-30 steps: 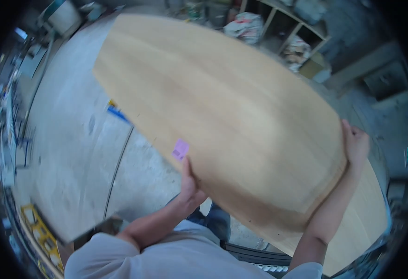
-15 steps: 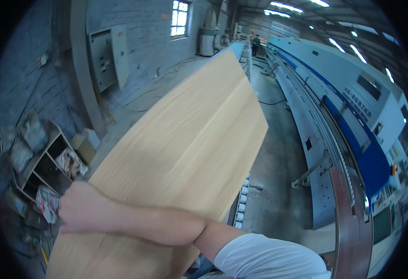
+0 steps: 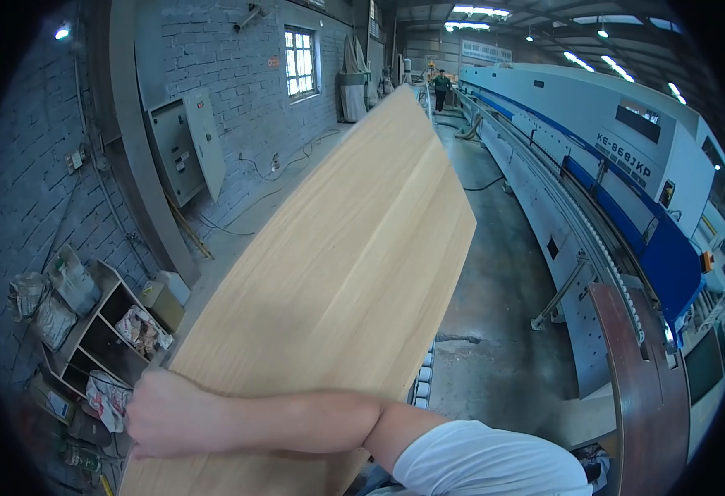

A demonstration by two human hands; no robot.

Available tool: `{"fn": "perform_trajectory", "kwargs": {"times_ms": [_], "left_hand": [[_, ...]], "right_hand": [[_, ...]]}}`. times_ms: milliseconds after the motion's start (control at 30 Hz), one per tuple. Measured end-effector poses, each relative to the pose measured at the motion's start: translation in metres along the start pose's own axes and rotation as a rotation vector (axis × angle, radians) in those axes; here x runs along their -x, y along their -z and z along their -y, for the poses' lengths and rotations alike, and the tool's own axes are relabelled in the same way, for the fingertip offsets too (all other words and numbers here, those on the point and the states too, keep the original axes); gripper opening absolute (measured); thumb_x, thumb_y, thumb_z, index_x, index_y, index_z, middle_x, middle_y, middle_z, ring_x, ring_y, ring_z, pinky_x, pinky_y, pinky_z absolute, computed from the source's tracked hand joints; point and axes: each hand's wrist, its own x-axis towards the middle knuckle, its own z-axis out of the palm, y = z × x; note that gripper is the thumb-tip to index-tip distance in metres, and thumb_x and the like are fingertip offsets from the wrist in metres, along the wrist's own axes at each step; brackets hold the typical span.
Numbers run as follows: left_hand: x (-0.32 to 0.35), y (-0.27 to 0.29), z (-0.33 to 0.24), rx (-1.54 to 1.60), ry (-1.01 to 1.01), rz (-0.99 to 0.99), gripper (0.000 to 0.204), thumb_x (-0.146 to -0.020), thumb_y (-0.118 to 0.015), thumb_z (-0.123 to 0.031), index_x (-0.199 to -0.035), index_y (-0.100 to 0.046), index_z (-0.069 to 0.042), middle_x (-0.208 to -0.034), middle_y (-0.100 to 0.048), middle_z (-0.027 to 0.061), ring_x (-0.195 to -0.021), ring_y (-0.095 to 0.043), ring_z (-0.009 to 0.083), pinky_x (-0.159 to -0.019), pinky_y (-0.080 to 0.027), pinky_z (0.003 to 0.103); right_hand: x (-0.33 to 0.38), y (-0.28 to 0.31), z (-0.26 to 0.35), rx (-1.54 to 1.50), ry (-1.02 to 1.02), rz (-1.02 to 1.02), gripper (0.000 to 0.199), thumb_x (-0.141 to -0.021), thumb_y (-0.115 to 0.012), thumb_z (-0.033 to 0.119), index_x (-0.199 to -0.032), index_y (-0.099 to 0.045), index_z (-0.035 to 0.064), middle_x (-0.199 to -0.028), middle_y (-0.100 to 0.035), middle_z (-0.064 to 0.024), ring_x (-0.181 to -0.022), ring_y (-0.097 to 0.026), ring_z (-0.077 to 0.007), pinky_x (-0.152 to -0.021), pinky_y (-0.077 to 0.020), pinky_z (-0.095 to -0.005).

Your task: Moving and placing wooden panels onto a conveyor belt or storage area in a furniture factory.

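Pale wood panel (image 3: pixel 337 273) is riding flat; one hand (image 3: pixel 164 413) is gripping its left edge, fingers curled; other hand hidden. Keeping it level matters.

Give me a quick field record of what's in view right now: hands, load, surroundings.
Load: large light wooden panel, pale grain, held slanting away from the person
Visible hand: grips the panel's near left edge; forearm crosses its lower part; which hand cannot be told
Other hand: not in view
Right side: long white and blue machine
Left side: grey brick wall, grey electrical cabinet, open shelf unit with bags
Far end: a person standing
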Motion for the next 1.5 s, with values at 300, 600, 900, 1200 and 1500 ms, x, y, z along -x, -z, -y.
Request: {"fn": "perform_trajectory", "kwargs": {"times_ms": [300, 600, 900, 1200, 1500], "left_hand": [[0.017, 0.012, 0.037, 0.037, 0.075, 0.004, 0.079, -0.088, -0.061, -0.051, -0.151, -0.035, -0.011, -0.153, -0.038, 0.0148, -0.139, -0.036, 0.0357, -0.116, -0.029, 0.056], [0.043, 0.017, 0.053, -0.015, 0.168, 0.012, 0.075, -0.092, -0.058, -0.050, -0.151, -0.033, -0.012, -0.153, -0.038, 0.0143, -0.140, -0.036, 0.0354, -0.116, -0.030, 0.055], [0.065, 0.005, 0.068, -0.173, 0.264, 0.047, 0.071, -0.095, -0.054, -0.048, -0.152, -0.031, -0.013, -0.153, -0.038, 0.0138, -0.140, -0.035, 0.0350, -0.116, -0.031, 0.054], [0.086, -0.011, 0.119, -0.321, 0.410, 0.131, 0.068, -0.098, -0.050, -0.046, -0.153, -0.029, -0.014, -0.153, -0.038, 0.0133, -0.141, -0.035, 0.0347, -0.116, -0.032, 0.054], [0.122, -0.011, 0.207, -0.376, 0.517, 0.210, 0.064, -0.101, -0.047, -0.044, -0.154, -0.028, -0.015, -0.153, -0.038, 0.0128, -0.141, -0.035, 0.0344, -0.115, -0.033, 0.053]], "right_hand": [[0.056, 0.068, 0.038, 0.162, 0.048, -0.305, 0.040, -0.084, -0.063, 0.045, -0.072, -0.065, 0.0076, -0.066, -0.059, -0.0048, -0.066, -0.061, -0.0231, -0.065, -0.0454, -0.0366], [0.106, 0.141, 0.055, 0.351, -0.086, -0.427, 0.042, -0.087, -0.064, 0.047, -0.069, -0.058, 0.0096, -0.065, -0.055, -0.0031, -0.062, -0.058, -0.0200, -0.058, -0.0439, -0.0329], [0.186, 0.191, 0.061, 0.511, -0.405, -0.485, 0.050, -0.073, -0.079, 0.051, -0.056, -0.053, 0.0120, -0.050, -0.048, -0.0006, -0.045, -0.053, -0.0203, -0.044, -0.0423, -0.0322], [0.309, 0.237, 0.113, 0.699, -0.858, -0.496, 0.046, -0.073, -0.080, 0.049, -0.061, -0.066, 0.0065, -0.054, -0.057, -0.0067, -0.049, -0.058, -0.0257, -0.047, -0.0445, -0.0343], [0.452, 0.263, 0.190, 0.753, -1.412, -0.524, 0.042, -0.075, -0.080, 0.041, -0.070, -0.071, 0.0009, -0.060, -0.063, -0.0144, -0.053, -0.060, -0.0306, -0.052, -0.0463, -0.0364]]}}
